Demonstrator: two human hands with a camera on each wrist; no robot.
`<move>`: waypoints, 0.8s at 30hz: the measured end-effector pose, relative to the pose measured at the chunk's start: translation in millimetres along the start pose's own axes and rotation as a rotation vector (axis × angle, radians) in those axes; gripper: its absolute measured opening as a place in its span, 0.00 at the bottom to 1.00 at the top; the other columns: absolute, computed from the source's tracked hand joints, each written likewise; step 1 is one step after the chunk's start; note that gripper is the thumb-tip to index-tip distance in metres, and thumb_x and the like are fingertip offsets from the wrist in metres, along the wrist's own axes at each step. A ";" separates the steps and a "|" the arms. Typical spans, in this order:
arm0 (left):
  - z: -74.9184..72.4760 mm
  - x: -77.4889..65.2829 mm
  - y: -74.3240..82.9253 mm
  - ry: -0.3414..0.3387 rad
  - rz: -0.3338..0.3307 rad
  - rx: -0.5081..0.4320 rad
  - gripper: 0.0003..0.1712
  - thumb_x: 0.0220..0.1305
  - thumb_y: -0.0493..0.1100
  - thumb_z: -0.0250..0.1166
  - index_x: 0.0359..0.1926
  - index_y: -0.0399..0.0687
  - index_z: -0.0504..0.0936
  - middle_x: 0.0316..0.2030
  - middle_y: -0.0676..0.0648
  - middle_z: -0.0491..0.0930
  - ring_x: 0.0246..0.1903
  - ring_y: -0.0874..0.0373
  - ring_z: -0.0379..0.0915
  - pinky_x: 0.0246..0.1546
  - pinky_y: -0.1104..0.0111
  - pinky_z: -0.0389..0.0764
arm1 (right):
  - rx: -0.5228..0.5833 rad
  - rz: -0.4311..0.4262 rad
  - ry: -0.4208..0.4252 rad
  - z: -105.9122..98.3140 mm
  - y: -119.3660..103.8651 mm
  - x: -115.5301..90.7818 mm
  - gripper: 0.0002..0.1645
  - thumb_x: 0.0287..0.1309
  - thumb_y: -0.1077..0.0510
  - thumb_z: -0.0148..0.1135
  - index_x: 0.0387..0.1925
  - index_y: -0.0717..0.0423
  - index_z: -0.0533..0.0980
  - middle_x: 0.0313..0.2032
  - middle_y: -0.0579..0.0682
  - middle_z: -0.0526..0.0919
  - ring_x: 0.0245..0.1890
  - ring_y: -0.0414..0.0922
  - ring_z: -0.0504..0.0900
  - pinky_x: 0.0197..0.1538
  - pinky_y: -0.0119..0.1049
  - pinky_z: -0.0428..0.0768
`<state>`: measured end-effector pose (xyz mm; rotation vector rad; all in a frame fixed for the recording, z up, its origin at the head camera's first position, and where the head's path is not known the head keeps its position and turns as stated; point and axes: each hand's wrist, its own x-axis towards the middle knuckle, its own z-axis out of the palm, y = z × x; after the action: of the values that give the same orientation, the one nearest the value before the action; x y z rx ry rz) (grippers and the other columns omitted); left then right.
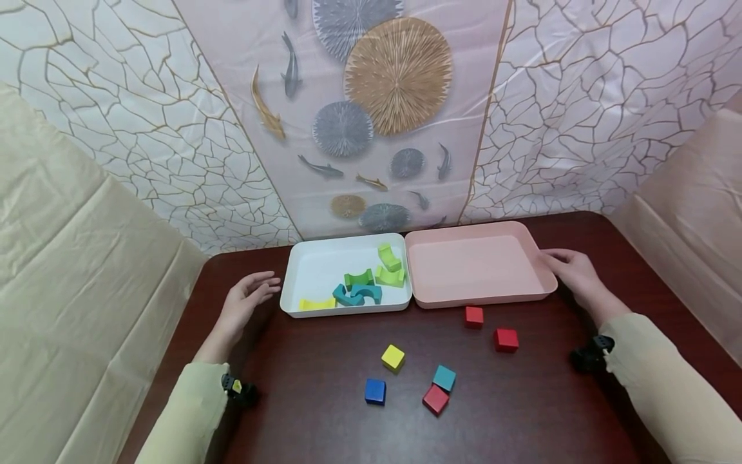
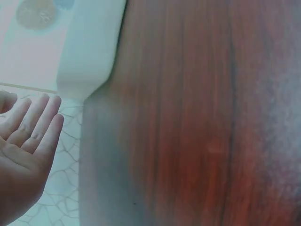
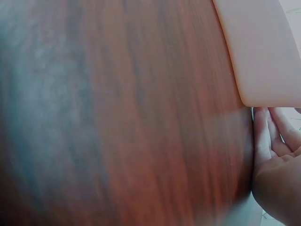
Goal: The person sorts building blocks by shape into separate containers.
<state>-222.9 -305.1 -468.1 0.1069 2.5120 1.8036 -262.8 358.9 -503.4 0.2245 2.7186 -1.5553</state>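
Beside the left end of the white tray, my left hand is held with its fingers loosely straight and holds nothing. Its spread fingers also show in the left wrist view, a small gap from the tray. My right hand touches the right end wall of the pink tray, its fingers mostly straight. From the right wrist, the fingers reach up against the pink tray's end; the fingertips are hidden behind it. Inside the white tray lie arch-shaped blocks: green ones, teal ones and a yellow one.
On the dark wooden table lie red cubes, a yellow cube, a blue cube and a teal cube close against a red one. The trays stand side by side at the back edge, before a patterned cloth.
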 end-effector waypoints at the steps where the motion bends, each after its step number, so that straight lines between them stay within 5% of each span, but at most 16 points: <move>1: 0.1 -1.7 1.4 0.000 0.007 0.000 0.27 0.85 0.41 0.53 0.74 0.27 0.67 0.68 0.24 0.74 0.56 0.66 0.84 0.61 0.74 0.82 | -0.003 0.000 0.000 0.1 0.3 -0.2 0.40 0.79 0.41 0.55 0.68 0.76 0.72 0.45 0.34 0.77 0.38 0.17 0.70 0.40 0.16 0.75; 6: 3.1 -11.3 12.1 -0.004 0.041 -0.002 0.27 0.85 0.42 0.54 0.73 0.28 0.68 0.65 0.26 0.77 0.55 0.66 0.84 0.59 0.74 0.83 | -0.008 -0.006 0.005 1.1 1.9 -0.1 0.40 0.79 0.42 0.54 0.68 0.76 0.72 0.48 0.43 0.80 0.38 0.17 0.70 0.40 0.16 0.75; 11: 12.3 -19.7 20.5 -0.025 0.078 -0.068 0.25 0.84 0.39 0.55 0.71 0.25 0.69 0.59 0.35 0.83 0.52 0.66 0.86 0.56 0.73 0.85 | -0.010 -0.003 0.006 2.4 2.1 0.1 0.40 0.80 0.42 0.52 0.68 0.77 0.71 0.61 0.67 0.77 0.38 0.17 0.69 0.40 0.16 0.75; 17: 29.6 -28.8 21.6 -0.068 0.075 -0.110 0.24 0.82 0.37 0.56 0.69 0.23 0.70 0.54 0.47 0.87 0.50 0.65 0.87 0.56 0.72 0.86 | -0.010 0.000 0.016 3.4 2.7 0.0 0.39 0.80 0.43 0.52 0.67 0.76 0.72 0.55 0.56 0.80 0.38 0.17 0.70 0.40 0.16 0.75; 24: 52.2 -38.5 19.5 -0.144 0.126 -0.054 0.21 0.82 0.34 0.56 0.67 0.23 0.73 0.57 0.23 0.81 0.49 0.62 0.88 0.56 0.71 0.86 | -0.011 0.006 0.000 2.3 2.9 0.9 0.40 0.81 0.42 0.50 0.69 0.77 0.70 0.66 0.73 0.73 0.39 0.16 0.68 0.40 0.16 0.74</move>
<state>-179.8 -252.8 -466.5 0.3867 2.4054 1.8330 -263.5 358.4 -507.1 0.2325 2.7234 -1.5391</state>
